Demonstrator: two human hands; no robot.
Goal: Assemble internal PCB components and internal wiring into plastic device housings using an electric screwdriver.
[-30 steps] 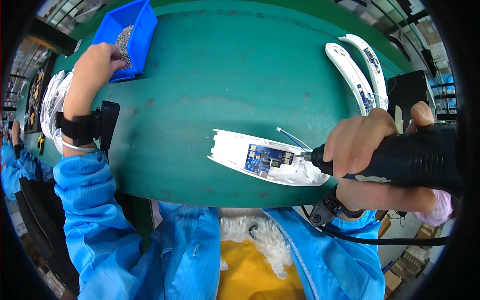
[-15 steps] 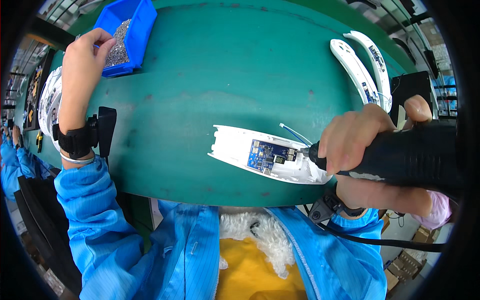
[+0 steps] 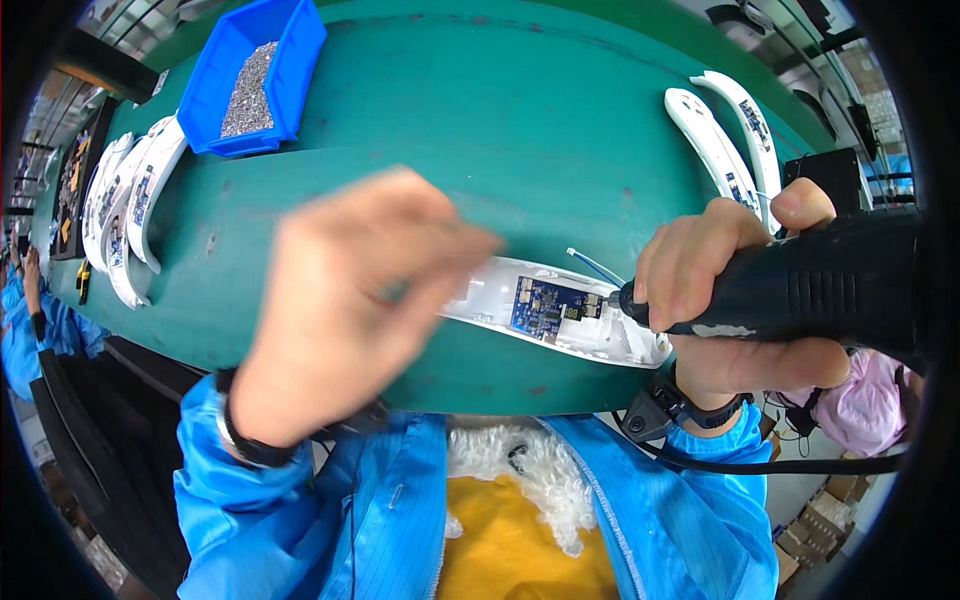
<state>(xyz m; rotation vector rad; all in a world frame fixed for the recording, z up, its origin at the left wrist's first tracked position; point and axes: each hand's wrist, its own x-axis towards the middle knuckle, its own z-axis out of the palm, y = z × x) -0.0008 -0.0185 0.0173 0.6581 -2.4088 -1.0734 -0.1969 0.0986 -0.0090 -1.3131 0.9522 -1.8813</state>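
Observation:
A white curved plastic housing (image 3: 630, 345) lies near the table's front edge, with a blue circuit board (image 3: 540, 310) inside it. From the housing's far side sticks out a thin wire with a white connector (image 3: 590, 263). My right hand (image 3: 705, 265) grips a black electric screwdriver (image 3: 810, 290), its tip at the board's right end. Over the housing's left end hovers my left hand (image 3: 350, 295), blurred, thumb and fingers pinched together. Whatever they pinch, if anything, is too small to make out.
At the far left stands a blue bin (image 3: 203, 112) of small metal screws (image 3: 252, 95). Several white housings (image 3: 145, 190) lie left of it, and two more housings (image 3: 705, 135) at the far right. A black cable (image 3: 780, 466) runs from my right wrist. Another person's hand (image 3: 32, 285) shows at the left edge.
My left hand has moved from the blue bin rightward and nearer, to the housing's left end. The screwdriver stays at the board, and the housing sits slightly further right in view.

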